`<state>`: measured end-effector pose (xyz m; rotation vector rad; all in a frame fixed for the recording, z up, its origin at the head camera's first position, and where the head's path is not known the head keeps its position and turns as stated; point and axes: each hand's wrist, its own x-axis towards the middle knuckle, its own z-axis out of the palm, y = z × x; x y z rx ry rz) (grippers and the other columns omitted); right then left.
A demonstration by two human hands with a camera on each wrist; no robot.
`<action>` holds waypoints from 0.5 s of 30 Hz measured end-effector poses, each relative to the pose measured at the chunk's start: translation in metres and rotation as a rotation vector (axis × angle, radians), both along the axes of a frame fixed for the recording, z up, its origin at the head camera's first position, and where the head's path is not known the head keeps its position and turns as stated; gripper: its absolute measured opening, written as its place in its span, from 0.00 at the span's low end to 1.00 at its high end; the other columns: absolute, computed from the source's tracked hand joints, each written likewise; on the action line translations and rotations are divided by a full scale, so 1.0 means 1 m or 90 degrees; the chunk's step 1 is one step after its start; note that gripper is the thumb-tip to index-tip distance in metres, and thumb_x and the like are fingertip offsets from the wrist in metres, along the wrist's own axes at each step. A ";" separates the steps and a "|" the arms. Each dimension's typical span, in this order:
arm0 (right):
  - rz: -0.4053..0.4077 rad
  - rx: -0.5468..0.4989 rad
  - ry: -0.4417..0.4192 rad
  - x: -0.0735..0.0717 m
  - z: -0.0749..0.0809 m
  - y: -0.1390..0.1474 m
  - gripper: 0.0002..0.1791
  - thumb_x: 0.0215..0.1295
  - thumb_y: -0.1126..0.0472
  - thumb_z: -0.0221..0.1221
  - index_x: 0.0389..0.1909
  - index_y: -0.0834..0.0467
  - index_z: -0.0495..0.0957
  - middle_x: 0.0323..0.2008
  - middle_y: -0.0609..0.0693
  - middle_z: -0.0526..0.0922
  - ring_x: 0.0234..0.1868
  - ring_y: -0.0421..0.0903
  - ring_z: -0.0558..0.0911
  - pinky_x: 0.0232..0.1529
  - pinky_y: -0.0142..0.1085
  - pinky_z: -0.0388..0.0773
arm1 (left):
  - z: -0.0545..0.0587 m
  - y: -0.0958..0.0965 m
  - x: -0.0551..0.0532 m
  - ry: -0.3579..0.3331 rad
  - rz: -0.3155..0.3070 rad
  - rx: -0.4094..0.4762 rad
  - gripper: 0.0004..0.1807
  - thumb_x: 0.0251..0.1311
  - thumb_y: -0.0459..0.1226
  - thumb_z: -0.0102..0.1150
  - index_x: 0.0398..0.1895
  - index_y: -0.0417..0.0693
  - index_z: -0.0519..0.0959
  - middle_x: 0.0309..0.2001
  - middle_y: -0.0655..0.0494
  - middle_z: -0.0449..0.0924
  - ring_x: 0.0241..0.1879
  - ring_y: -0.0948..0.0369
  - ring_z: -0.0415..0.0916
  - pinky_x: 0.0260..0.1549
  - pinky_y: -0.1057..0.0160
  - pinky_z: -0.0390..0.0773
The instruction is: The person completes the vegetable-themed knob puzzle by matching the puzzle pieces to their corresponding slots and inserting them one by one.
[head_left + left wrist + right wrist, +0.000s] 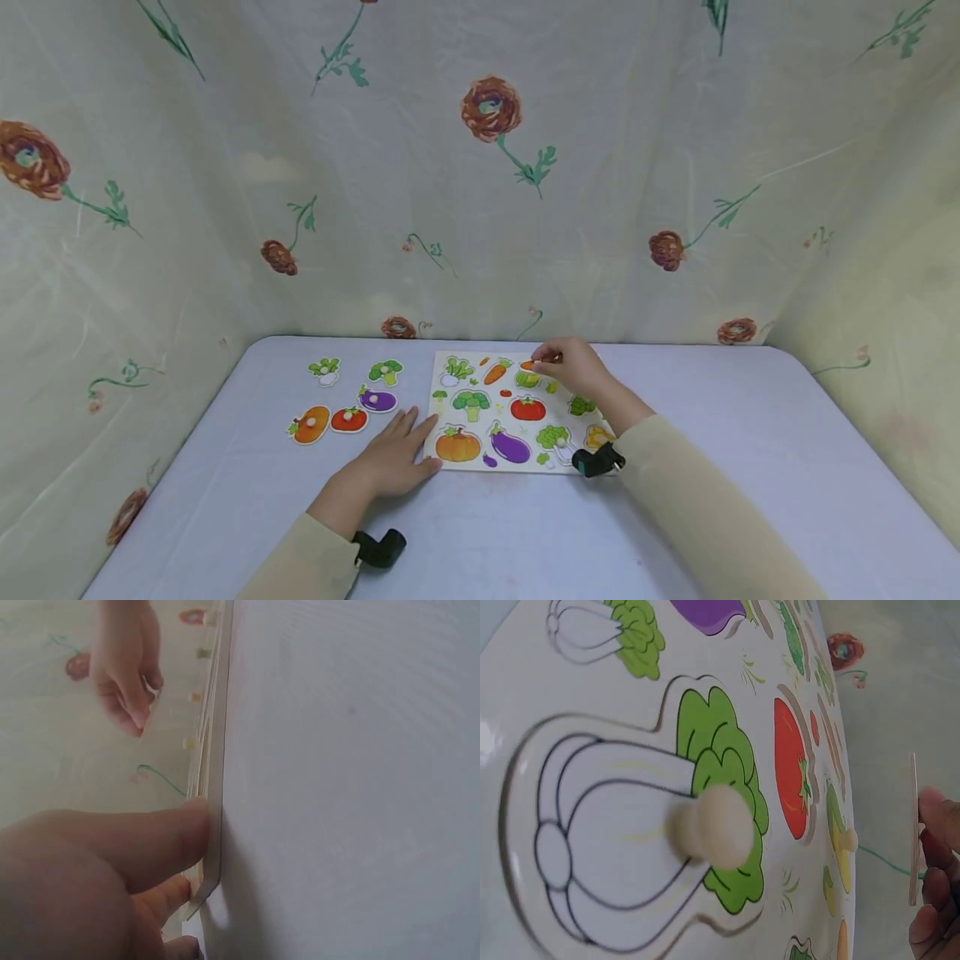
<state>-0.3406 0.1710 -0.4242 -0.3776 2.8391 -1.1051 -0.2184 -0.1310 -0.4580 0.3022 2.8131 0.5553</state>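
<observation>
Over the far part of a white vegetable puzzle board [480,425], my right hand [573,367] pinches a flat wooden puzzle piece [913,832]. This piece shows edge-on in the right wrist view, raised off the board; a bit of orange [527,365] shows by the fingertips in the head view. My left hand [397,457] rests at the board's near left corner, fingers spread, with the thumb [169,840] against its near edge. A bok choy piece [622,817] with a round wooden knob [727,825] lies in its outline on the board.
Left of the board lie several loose knobbed pieces: a white-rooted leafy vegetable [325,372], a broccoli [386,372], an eggplant [377,401], a tomato [349,419] and a pumpkin [310,425]. A flowered curtain [585,167] hangs behind the white-covered table [720,467].
</observation>
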 end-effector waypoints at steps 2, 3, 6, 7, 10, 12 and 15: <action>-0.001 -0.001 -0.004 -0.002 -0.002 -0.005 0.08 0.70 0.60 0.63 0.45 0.58 0.84 0.39 0.51 0.82 0.41 0.50 0.76 0.42 0.38 0.75 | 0.001 0.000 0.000 0.001 -0.001 0.002 0.40 0.67 0.54 0.56 0.79 0.54 0.58 0.80 0.45 0.45 0.79 0.46 0.38 0.71 0.38 0.50; 0.001 0.001 -0.003 -0.003 -0.002 -0.007 0.08 0.70 0.60 0.63 0.45 0.58 0.84 0.40 0.51 0.83 0.41 0.50 0.76 0.42 0.38 0.75 | 0.002 0.000 0.001 0.001 -0.002 0.004 0.40 0.67 0.54 0.56 0.79 0.54 0.58 0.80 0.45 0.45 0.79 0.45 0.38 0.71 0.38 0.50; 0.011 0.006 -0.004 -0.005 -0.004 -0.014 0.09 0.70 0.60 0.63 0.46 0.58 0.84 0.40 0.51 0.83 0.41 0.50 0.76 0.42 0.38 0.76 | 0.004 0.000 0.002 -0.001 -0.004 0.012 0.39 0.67 0.53 0.57 0.78 0.53 0.59 0.80 0.43 0.46 0.79 0.45 0.38 0.72 0.38 0.49; 0.014 0.006 -0.006 -0.005 -0.004 -0.017 0.09 0.69 0.61 0.63 0.46 0.59 0.84 0.40 0.51 0.83 0.41 0.50 0.76 0.43 0.38 0.76 | 0.005 0.000 0.002 -0.001 -0.004 0.015 0.39 0.67 0.53 0.57 0.78 0.52 0.59 0.79 0.43 0.46 0.79 0.44 0.38 0.72 0.38 0.49; 0.020 0.006 -0.015 -0.008 -0.005 -0.024 0.08 0.69 0.61 0.63 0.46 0.58 0.84 0.40 0.52 0.82 0.42 0.50 0.76 0.45 0.39 0.76 | 0.005 0.000 0.002 0.000 -0.006 0.013 0.39 0.68 0.53 0.56 0.78 0.52 0.59 0.79 0.43 0.46 0.79 0.45 0.39 0.72 0.39 0.49; 0.024 0.005 -0.019 -0.010 -0.006 -0.028 0.08 0.69 0.62 0.62 0.46 0.59 0.84 0.39 0.52 0.82 0.42 0.50 0.76 0.46 0.39 0.76 | 0.004 -0.001 0.002 0.000 -0.006 0.010 0.39 0.68 0.54 0.56 0.78 0.53 0.59 0.79 0.43 0.46 0.79 0.45 0.38 0.72 0.39 0.49; 0.028 0.005 -0.025 -0.012 -0.010 -0.033 0.08 0.69 0.62 0.62 0.45 0.59 0.84 0.39 0.51 0.82 0.42 0.49 0.76 0.47 0.39 0.76 | 0.003 -0.001 0.001 -0.001 -0.008 0.012 0.39 0.68 0.54 0.56 0.78 0.53 0.59 0.79 0.43 0.46 0.79 0.45 0.39 0.72 0.38 0.50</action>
